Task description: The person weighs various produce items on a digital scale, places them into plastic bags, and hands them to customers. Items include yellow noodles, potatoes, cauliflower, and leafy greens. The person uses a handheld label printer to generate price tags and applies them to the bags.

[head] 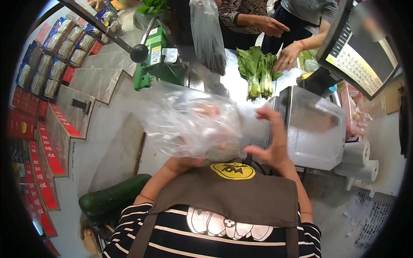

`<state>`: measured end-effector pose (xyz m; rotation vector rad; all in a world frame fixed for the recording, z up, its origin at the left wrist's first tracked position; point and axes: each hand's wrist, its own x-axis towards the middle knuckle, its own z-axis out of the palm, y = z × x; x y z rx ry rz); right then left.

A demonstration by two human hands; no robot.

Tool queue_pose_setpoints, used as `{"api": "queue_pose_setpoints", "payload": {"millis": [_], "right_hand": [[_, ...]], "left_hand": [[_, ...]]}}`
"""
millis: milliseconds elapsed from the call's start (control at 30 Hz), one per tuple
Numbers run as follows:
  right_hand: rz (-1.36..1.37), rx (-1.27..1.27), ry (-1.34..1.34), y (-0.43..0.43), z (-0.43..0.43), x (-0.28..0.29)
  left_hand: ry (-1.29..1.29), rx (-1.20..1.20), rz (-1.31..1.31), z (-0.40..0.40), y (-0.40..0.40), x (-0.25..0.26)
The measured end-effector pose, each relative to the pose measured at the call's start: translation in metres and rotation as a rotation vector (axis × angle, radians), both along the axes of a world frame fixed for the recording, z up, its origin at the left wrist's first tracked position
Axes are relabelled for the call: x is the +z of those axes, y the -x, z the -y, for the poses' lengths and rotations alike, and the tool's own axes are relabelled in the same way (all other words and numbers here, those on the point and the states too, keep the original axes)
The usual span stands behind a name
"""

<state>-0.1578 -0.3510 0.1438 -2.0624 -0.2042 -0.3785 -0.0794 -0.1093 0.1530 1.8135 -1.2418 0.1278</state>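
A clear plastic bag (190,125), blurred by motion, is in front of my chest. My left hand (193,142) holds it and shows only in part through the film, so I cannot tell if it is inside or behind the bag. A pale, rounded shape shows at the bag's lower right; what it is stays unclear. Just right of the bag, my right hand (274,142) is empty, with thumb and fingers spread. Beyond it, two bundles of leafy greens (258,72) lie on the metal counter (230,61), and another person's hand (288,56) touches the right bundle.
At right stand a weighing scale's metal tray (316,129), a screen (364,54) and plastic bag rolls (356,161). A green bag-sealing device (155,61) is left, near a hanging filled bag (208,35). A second person's hand (272,25) points across. A large winter melon (113,196) lies lower left.
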Motion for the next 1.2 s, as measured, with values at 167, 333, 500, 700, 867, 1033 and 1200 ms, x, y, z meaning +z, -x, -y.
{"api": "queue_pose_setpoints", "payload": {"millis": [167, 333, 500, 700, 867, 1033, 1200], "right_hand": [[-0.011, 0.273, 0.03, -0.054, -0.047, -0.069], [0.231, 0.213, 0.121, -0.12, -0.08, -0.1], [0.179, 0.114, 0.024, -0.214, -0.123, -0.101], [0.102, 0.105, 0.216, -0.261, -0.159, -0.097], [0.148, -0.028, -0.033, -0.234, -0.122, -0.045], [0.16, 0.203, -0.534, -0.243, -0.139, 0.072], [0.124, 0.367, -0.357, -0.226, -0.169, 0.057]], "left_hand": [[0.107, -0.134, -0.91, 0.007, -0.019, 0.0], [-0.029, -0.278, -0.52, -0.018, -0.09, 0.014], [0.07, 0.183, -0.113, -0.066, -0.163, 0.004], [0.301, 0.585, -0.232, -0.127, -0.229, -0.047], [0.844, 0.616, -0.646, -0.137, -0.223, -0.087], [0.846, 0.585, -0.717, -0.141, -0.224, -0.125], [0.728, 0.431, -0.728, -0.165, -0.209, -0.123]]}}
